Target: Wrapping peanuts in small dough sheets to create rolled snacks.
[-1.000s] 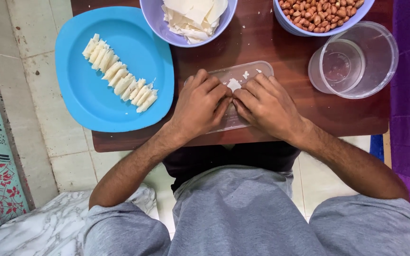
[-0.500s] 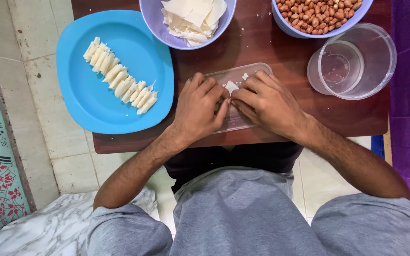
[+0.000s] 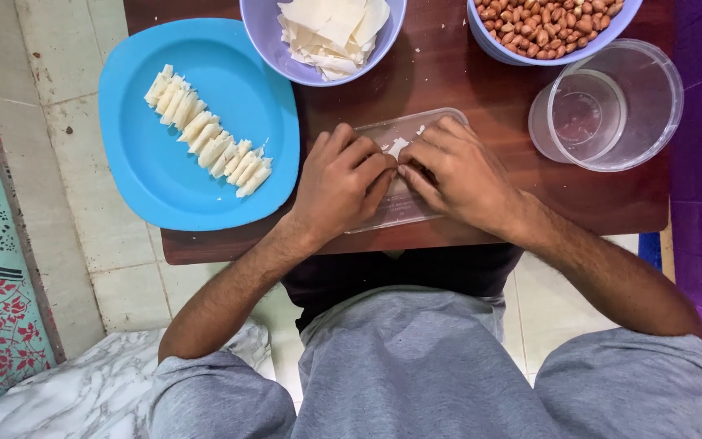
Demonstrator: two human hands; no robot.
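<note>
My feed: left hand [image 3: 339,183], right hand [image 3: 457,175] pinch white wrapper piece [image 3: 397,148] over clear lid [image 3: 404,175]. Risk I see: thin wrapper tearing, lid sliding off table edge [image 3: 416,236].

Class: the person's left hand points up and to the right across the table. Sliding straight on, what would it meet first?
The left hand would first meet the right hand, whose fingertips it almost touches over the clear tray; contact unclear.

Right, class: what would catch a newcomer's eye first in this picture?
The left hand and right hand meet over a clear plastic tray at the front of the dark wooden table, pinching a small white piece. To the left, a bright blue plate carries a row of pale rolled pieces.
</note>
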